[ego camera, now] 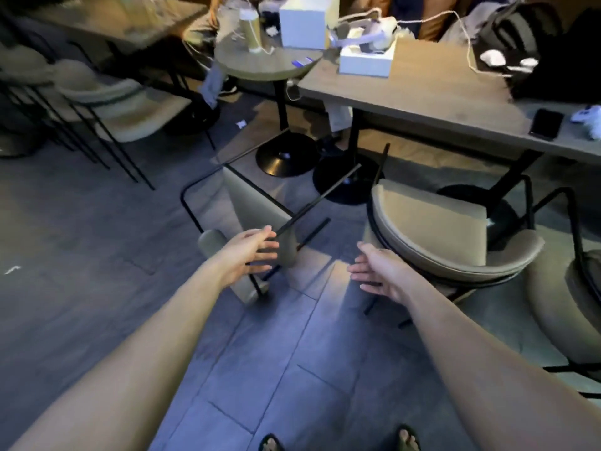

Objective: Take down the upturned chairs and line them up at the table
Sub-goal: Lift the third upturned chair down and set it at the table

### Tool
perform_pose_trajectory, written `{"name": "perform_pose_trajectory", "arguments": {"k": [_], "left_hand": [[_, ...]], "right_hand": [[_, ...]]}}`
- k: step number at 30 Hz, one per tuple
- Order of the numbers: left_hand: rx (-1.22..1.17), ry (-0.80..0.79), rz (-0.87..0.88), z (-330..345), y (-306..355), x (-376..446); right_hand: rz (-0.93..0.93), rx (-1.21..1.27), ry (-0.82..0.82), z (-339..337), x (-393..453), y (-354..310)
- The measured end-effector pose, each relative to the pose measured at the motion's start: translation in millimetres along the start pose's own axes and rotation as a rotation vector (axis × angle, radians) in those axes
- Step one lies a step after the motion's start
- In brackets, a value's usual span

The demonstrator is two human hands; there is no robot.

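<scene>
Both bare arms reach forward and down over the grey tiled floor [97,222]; the left hand [250,255] is spread, its fingers [265,234] wide and holding nothing, the tips just touching or nearly touching a thin black leg of the tipped chair [247,209]; the right hand [377,271] is likewise open, fingers [357,270] loosely extended and empty, hovering between the tipped chair and the upright chair [439,236]; the tipped chair lies on the floor in front of the person, its beige seat and back low and its black metal legs pointing up and away toward the rectangular tabletop [422,92]; motion blur keeps its exact resting points unclear; the upright chair, beige with a curved padded back, stands on its legs just beside the near edge of that tabletop, to the right of the tipped one; another beige chair [572,304] shows partly at the right edge; on the tabletop sit a white box [366,65], a dark phone [546,123] and a black bag [533,43]; a small round tabletop [260,65] on a black pedestal stands to its left, with a second white box [304,22] behind it; more beige chairs [123,105] stand at far left; two sandalled feet [408,439] show at the bottom edge.
</scene>
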State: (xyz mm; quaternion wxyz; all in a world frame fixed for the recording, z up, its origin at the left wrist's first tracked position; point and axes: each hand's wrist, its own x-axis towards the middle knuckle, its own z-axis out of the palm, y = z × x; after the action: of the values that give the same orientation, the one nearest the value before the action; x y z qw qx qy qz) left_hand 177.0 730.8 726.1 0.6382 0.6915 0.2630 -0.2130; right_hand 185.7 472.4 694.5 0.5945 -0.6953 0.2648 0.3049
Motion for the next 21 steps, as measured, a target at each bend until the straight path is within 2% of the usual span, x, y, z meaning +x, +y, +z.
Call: {"name": "perform_pose_trajectory", "arguments": {"k": [5, 10, 18, 21], "left_hand": [[-0.003, 0.071, 0.003, -109, -5, -25], [-0.01, 0.061, 0.004, -169, -4, -14], [0.142, 0.087, -0.005, -221, 3, 73], [0.217, 0.115, -0.049, -240, -1, 120]], "right_hand": [[-0.044, -0.021, -0.046, 96, -29, -21], [-0.059, -0.07, -0.091, 165, -28, -39], [-0.037, -0.072, -0.099, 245, 42, -72], [0.037, -0.043, -0.083, 276, 80, -73]]}}
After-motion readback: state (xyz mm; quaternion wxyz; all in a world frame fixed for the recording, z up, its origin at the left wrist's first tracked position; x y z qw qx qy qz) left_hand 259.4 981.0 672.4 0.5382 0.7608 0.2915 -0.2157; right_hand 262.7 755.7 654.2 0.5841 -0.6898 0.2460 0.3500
